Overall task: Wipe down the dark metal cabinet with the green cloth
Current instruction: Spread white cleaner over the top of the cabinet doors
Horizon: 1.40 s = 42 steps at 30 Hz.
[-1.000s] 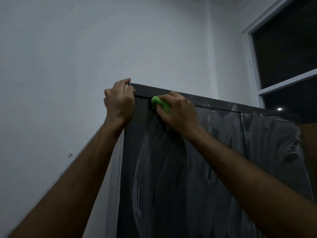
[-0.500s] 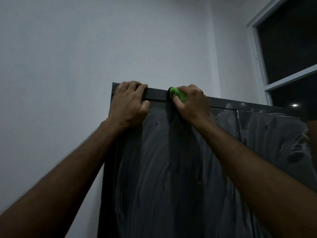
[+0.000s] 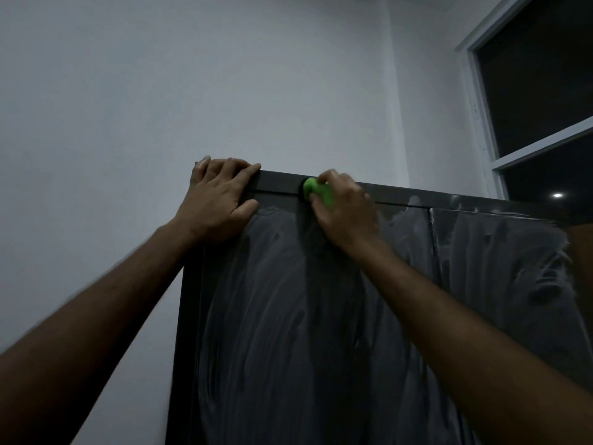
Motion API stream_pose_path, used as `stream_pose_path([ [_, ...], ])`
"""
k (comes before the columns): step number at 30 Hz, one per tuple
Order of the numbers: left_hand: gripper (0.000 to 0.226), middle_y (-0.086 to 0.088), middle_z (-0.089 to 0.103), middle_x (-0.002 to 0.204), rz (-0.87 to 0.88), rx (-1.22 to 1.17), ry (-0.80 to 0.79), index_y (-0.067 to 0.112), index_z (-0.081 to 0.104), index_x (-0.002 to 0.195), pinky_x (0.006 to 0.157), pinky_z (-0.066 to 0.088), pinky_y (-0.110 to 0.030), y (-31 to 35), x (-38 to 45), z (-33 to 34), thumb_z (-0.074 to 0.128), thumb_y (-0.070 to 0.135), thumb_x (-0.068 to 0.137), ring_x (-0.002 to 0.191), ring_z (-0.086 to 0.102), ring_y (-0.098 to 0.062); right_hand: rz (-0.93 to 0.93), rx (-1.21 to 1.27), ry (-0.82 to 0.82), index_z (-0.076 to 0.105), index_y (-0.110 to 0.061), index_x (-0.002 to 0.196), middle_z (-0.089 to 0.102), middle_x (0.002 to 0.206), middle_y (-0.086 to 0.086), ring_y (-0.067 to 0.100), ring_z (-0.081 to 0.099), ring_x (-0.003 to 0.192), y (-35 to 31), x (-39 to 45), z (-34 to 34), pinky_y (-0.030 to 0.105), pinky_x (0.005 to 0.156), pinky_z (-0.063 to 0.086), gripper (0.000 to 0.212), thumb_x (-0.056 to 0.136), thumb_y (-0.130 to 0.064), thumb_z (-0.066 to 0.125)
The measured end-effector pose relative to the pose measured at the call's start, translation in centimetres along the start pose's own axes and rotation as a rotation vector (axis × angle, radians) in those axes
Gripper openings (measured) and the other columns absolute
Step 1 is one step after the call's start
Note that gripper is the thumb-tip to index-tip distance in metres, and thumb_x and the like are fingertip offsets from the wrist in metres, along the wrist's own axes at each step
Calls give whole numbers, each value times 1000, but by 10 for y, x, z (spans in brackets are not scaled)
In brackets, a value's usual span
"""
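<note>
The cloth (image 3: 317, 191) is a bright green wad pressed against the top front rail of the cabinet (image 3: 288, 316), a little left of the rail's middle, at about 12 o'clock in the view. The right hand (image 3: 345, 210) grips it: fingers (image 3: 333, 178) curled over the wad from above, thumb tucked beneath, so only the left end of the cloth shows. The right forearm runs down to 4 o'clock.

At 10 o'clock from the cloth, the left hand (image 3: 218, 200) rests on the cabinet's top left corner. Its fingers lie close together, bent over the top edge, with the thumb spread out low on the door face. A bare stretch of rail lies between the two hands. The left forearm drops toward 8 o'clock.

The door fronts are streaked with pale, soapy smears. A vertical seam (image 3: 433, 239) between doors sits at 3 o'clock from the cloth, and the rail runs on to the right beyond it.

A white wall (image 3: 160, 91) rises behind, open above the top edge. A dark window (image 3: 539, 91) stands at 2 o'clock.
</note>
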<state>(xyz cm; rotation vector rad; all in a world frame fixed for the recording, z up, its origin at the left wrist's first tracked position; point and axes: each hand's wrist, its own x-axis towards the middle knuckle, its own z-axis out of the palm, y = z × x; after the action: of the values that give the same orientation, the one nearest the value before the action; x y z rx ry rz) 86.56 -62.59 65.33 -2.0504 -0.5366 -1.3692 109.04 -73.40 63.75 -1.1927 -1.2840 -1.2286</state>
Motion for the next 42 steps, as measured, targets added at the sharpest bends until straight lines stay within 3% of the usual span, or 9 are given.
stream_pose_path([
  [3,88,-7,42,157,21,-41,18,17,37,160,128,-6,-43,-1,-6,2,24,60,84,150,27,-25,-1,-28,-30,61,-27,102,65,102,1,30,65,89,14,-17,-8,35,67,48,24,85,-42,65],
  [7,83,-10,40,160,40,-89,166,13,35,160,129,6,-52,3,-23,9,38,61,93,152,29,-27,253,-66,63,63,-24,104,67,102,7,34,64,92,38,10,-22,34,69,44,27,83,-41,65],
  [13,81,-13,37,164,64,-31,219,10,37,158,130,10,-49,-3,-31,19,38,63,96,155,27,-30,-9,-24,-53,63,-24,106,62,104,4,33,65,89,20,-23,-10,39,69,54,25,86,-38,64],
  [18,80,-12,35,165,82,104,217,11,40,157,130,10,-50,-5,-30,27,37,64,97,157,24,-30,289,-94,66,62,-24,108,65,108,8,36,64,94,62,5,-28,35,72,44,24,88,-37,63],
  [24,79,-11,34,166,81,153,219,12,39,158,130,9,-49,-5,-30,27,37,63,98,157,23,-30,-96,-30,-79,63,-20,110,61,107,7,37,65,85,46,-24,-18,42,68,54,24,91,-35,64],
  [29,77,-11,34,165,60,166,213,12,39,158,130,9,-50,-1,-28,28,38,60,97,156,23,-31,281,-73,78,61,-19,108,63,106,12,40,64,94,94,1,-40,41,73,51,23,91,-35,59],
  [35,79,-13,36,164,64,167,207,11,41,156,128,14,-55,-1,-29,25,36,61,97,155,26,-34,-123,-5,-114,61,-16,108,59,106,10,38,65,84,74,-26,-30,42,65,54,25,89,-32,63],
  [40,81,-13,35,164,62,195,198,11,39,157,128,14,-55,-1,-28,26,37,63,96,155,25,-34,178,-57,68,62,-17,106,63,102,11,39,64,86,125,-3,-44,35,65,45,23,90,-34,61],
  [42,81,-13,35,164,64,203,199,11,39,157,128,15,-55,-1,-28,26,37,64,96,155,25,-34,149,-10,78,61,-16,108,61,104,12,39,64,87,118,2,-40,38,67,49,23,91,-31,61],
])
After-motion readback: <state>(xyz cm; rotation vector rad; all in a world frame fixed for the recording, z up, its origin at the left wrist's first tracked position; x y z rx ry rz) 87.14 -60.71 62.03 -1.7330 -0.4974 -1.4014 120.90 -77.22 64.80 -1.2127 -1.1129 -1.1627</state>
